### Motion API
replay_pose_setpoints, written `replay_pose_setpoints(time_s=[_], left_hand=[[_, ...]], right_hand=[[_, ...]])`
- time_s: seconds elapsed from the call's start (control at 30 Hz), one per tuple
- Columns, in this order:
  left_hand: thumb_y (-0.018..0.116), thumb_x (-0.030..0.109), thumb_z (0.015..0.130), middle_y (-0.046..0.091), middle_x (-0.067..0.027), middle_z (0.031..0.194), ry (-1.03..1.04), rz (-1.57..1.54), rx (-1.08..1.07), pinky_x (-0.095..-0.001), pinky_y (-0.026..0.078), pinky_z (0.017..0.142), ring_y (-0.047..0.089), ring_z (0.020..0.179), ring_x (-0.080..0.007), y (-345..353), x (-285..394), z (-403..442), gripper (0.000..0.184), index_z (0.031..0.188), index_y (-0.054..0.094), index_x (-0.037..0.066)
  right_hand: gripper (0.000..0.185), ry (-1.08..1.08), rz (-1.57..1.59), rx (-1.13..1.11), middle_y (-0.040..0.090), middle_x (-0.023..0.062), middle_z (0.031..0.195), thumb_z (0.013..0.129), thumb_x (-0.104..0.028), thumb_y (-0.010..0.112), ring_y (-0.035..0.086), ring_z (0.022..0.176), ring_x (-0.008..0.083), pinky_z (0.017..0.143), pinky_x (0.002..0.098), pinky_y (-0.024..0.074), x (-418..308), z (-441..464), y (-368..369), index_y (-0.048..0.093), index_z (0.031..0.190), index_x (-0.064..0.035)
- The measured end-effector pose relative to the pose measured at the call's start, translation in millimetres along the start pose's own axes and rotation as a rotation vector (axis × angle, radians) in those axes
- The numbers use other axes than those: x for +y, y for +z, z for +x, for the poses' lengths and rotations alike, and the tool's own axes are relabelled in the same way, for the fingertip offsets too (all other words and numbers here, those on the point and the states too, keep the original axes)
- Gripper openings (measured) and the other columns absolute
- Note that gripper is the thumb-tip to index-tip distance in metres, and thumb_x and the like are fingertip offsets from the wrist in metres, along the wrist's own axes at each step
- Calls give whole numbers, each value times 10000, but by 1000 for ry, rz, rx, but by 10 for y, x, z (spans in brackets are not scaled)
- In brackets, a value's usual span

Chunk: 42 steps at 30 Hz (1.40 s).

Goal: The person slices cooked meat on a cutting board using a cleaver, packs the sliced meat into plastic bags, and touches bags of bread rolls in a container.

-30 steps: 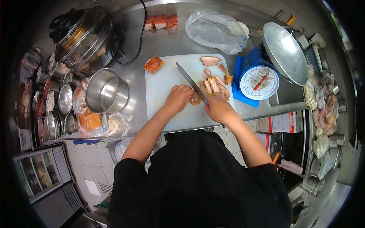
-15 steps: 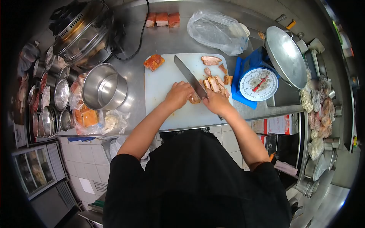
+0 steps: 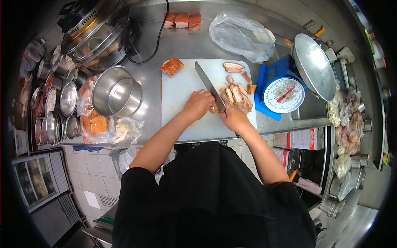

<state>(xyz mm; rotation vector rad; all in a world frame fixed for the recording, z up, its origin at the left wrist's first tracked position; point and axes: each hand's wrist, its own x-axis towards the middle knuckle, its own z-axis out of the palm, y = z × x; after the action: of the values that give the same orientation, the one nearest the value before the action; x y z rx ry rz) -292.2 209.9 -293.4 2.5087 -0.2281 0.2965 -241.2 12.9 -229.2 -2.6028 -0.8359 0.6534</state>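
My right hand (image 3: 235, 118) is closed round the handle end of a large knife (image 3: 209, 83), whose blade slants up and left over the white cutting board (image 3: 180, 95). Close to the blade's left side, my left hand (image 3: 199, 105) has its fingers bent together on a piece of meat (image 3: 214, 108), mostly hidden by fingers and blade. Right of the knife lie sliced pieces of roasted meat (image 3: 237, 94), with a flat slice (image 3: 234, 67) above them. A browned chunk of meat (image 3: 172, 67) rests at the board's upper left corner.
A blue scale (image 3: 284, 95) with a metal pan (image 3: 314, 68) stands right of the board. To the left are a steel pot (image 3: 116, 91), bagged food (image 3: 98, 125) and a glass-bowled appliance (image 3: 96, 41). Behind lie meat blocks (image 3: 181, 20) and a plastic bag (image 3: 242, 36).
The whole view has shifted slightly. The knife and both hands stay close together over the meat, with the blade's angle changing a little. Both hands keep their hold.
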Motion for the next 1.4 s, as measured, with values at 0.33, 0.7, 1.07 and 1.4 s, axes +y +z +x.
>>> replay_pose_setpoints(time_s=[0.33, 0.7, 1.07, 1.4], left_hand=[[680, 82, 840, 623, -41, 927, -2, 18, 18, -407, 431, 852, 570, 986, -271, 10, -27, -6, 73, 893, 634, 105], [672, 72, 842, 623, -44, 943, 5, -30, 102, -411, 438, 866, 572, 1002, -278, 30, 4, -163, 61, 879, 638, 107], [623, 70, 864, 617, -34, 943, -52, 44, 4, -407, 433, 876, 564, 1009, -261, -22, 50, -147, 74, 875, 682, 113], [664, 62, 820, 619, -38, 943, -35, 46, 24, -411, 436, 866, 564, 1005, -264, 19, 15, -146, 60, 861, 666, 107]], right_hand=[[415, -31, 53, -11, 701, 309, 959, 923, -220, 601, 684, 949, 459, 872, 530, 523, -129, 30, -131, 563, 1210, 78], [547, 22, 66, 37, 688, 328, 1014, 910, -190, 571, 673, 992, 464, 924, 534, 513, -194, -105, -42, 488, 1407, 23], [471, -40, -2, 89, 702, 317, 953, 921, -204, 572, 690, 936, 466, 876, 528, 536, -206, -82, 100, 538, 1322, 40], [547, 20, 3, 39, 696, 329, 919, 907, -182, 562, 698, 900, 454, 858, 518, 544, -275, -57, 23, 487, 1389, 66]])
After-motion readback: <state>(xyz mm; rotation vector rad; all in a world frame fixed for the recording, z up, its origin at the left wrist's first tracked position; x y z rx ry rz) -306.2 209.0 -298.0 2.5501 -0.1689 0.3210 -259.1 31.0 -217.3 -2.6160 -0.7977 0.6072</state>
